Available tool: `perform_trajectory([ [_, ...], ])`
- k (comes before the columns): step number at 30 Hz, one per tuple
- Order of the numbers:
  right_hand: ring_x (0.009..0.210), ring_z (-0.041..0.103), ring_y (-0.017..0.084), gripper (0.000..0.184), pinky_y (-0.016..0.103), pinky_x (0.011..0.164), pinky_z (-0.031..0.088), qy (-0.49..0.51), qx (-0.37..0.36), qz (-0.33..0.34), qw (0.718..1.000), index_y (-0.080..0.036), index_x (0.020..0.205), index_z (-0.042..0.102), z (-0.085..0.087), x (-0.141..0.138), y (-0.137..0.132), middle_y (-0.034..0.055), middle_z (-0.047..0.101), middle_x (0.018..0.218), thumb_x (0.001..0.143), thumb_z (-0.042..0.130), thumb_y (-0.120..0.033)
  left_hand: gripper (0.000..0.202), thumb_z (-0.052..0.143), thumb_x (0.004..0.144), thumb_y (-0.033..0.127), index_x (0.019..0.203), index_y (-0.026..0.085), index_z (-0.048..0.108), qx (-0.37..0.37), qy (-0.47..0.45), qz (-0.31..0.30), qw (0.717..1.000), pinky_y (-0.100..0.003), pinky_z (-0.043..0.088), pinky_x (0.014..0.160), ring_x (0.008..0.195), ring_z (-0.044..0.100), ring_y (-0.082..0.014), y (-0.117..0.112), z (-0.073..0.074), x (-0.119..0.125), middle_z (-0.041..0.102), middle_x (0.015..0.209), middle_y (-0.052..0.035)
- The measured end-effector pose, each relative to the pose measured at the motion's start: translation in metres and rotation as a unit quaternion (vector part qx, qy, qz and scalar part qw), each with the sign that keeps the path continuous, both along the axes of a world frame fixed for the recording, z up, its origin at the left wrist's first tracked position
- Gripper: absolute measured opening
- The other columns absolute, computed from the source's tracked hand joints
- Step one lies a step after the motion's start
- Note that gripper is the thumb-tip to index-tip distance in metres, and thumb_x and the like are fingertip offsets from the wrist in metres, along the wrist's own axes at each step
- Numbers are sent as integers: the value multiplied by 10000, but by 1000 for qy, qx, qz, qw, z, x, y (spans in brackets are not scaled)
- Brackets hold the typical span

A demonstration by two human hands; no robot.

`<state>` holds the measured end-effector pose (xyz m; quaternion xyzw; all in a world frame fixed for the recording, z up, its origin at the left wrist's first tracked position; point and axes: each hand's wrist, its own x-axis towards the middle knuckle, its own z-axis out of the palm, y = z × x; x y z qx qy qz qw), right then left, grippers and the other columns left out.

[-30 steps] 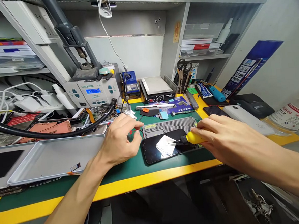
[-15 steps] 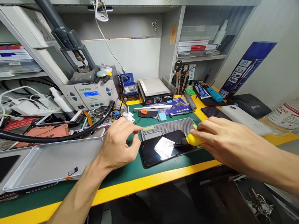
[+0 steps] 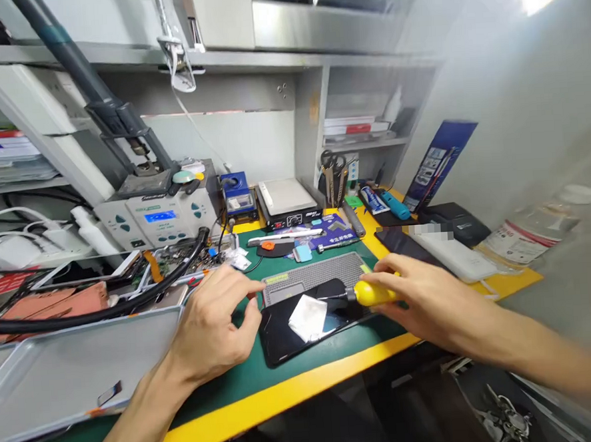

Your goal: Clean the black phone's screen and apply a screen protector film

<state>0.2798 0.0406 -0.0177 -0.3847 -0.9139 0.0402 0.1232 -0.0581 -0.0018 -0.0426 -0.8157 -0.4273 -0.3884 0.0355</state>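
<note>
Fingers of the right hand [image 3: 420, 300] are clamped on a yellow screwdriver [image 3: 370, 293], tip held over a dark phone [image 3: 282, 332] laid on the green mat [image 3: 235, 385]. Left hand [image 3: 212, 326] fingers are loosely apart beside it.

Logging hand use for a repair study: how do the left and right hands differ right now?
The right hand grips a yellow screwdriver; the left hand holds nothing, fingers loosely curled. The right hand is at the right end of the black phone, tool tip toward the white wipe on it; the left hand is at its left end. Both are bare, over the green mat.
</note>
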Motion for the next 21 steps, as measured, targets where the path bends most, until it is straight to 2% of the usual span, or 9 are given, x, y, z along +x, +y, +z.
perform_trajectory([
  [3, 928, 623, 186, 295, 314, 832, 484, 155, -164, -57, 973, -267, 1162, 693, -8, 5, -3, 38, 641, 1083, 874, 723, -320, 197, 567, 874, 35, 1010, 152, 650, -9, 7, -5, 1000, -370, 445, 767, 840, 539, -198, 0, -1, -1, 632, 860, -53],
  [5, 908, 655, 187, 326, 298, 806, 520, 230, -202, -98, 947, -228, 1120, 687, -11, 10, 1, 28, 679, 1019, 843, 749, -389, 198, 560, 886, 47, 1025, 167, 635, -7, 19, -8, 1000, -367, 441, 771, 843, 537, -197, 1, -3, -2, 621, 866, -49],
  [7, 850, 675, 185, 365, 278, 729, 540, 269, -184, -137, 935, -182, 1088, 659, -8, 17, 17, 33, 698, 966, 870, 705, -471, 199, 553, 896, 59, 1037, 178, 626, 6, 32, -11, 999, -360, 442, 772, 836, 540, -194, 1, -5, -2, 617, 864, -43],
  [9, 843, 675, 184, 388, 275, 710, 543, 301, -149, -191, 922, -155, 1080, 643, -1, 25, 45, 42, 698, 970, 907, 666, -502, 195, 553, 899, 76, 1044, 187, 622, 14, 44, -10, 999, -358, 449, 783, 845, 551, -195, 1, -6, -3, 623, 874, -42],
  [11, 893, 665, 181, 365, 295, 775, 554, 309, -110, -250, 911, -138, 1086, 643, 9, 30, 82, 49, 685, 1019, 932, 686, -466, 189, 555, 899, 97, 1046, 194, 624, 15, 52, -6, 998, -358, 456, 794, 858, 565, -200, 2, -8, -3, 633, 889, -44],
  [14, 934, 654, 177, 326, 346, 825, 582, 276, -103, -327, 898, -120, 1185, 627, 14, 29, 136, 76, 649, 1099, 998, 644, -387, 177, 557, 904, 128, 1042, 204, 638, 2, 51, 4, 999, -365, 460, 818, 864, 585, -202, 3, -9, -4, 652, 893, -39],
  [17, 975, 650, 197, 325, 367, 854, 584, 219, -112, -380, 892, -116, 1182, 633, 5, 20, 168, 75, 641, 1122, 1003, 640, -387, 140, 542, 928, 223, 990, 215, 667, -84, 23, 27, 996, -365, 470, 839, 869, 608, -200, 0, -2, -1, 668, 890, -34],
  [20, 981, 649, 199, 321, 370, 860, 581, 170, -116, -393, 896, -118, 1173, 637, -6, 11, 175, 74, 641, 1122, 1000, 644, -388, 207, 518, 923, 355, 877, 235, 680, -249, 19, 85, 965, -353, 480, 802, 851, 625, -194, -3, 11, 11, 679, 891, -24],
  [21, 983, 648, 198, 319, 372, 865, 579, 159, -113, -391, 899, -121, 1172, 637, -8, 10, 173, 75, 641, 1122, 1000, 644, -389, 221, 513, 913, 371, 831, 241, 672, -280, 27, 101, 954, -347, 474, 765, 819, 624, -192, -4, 15, 17, 677, 861, -16],
])
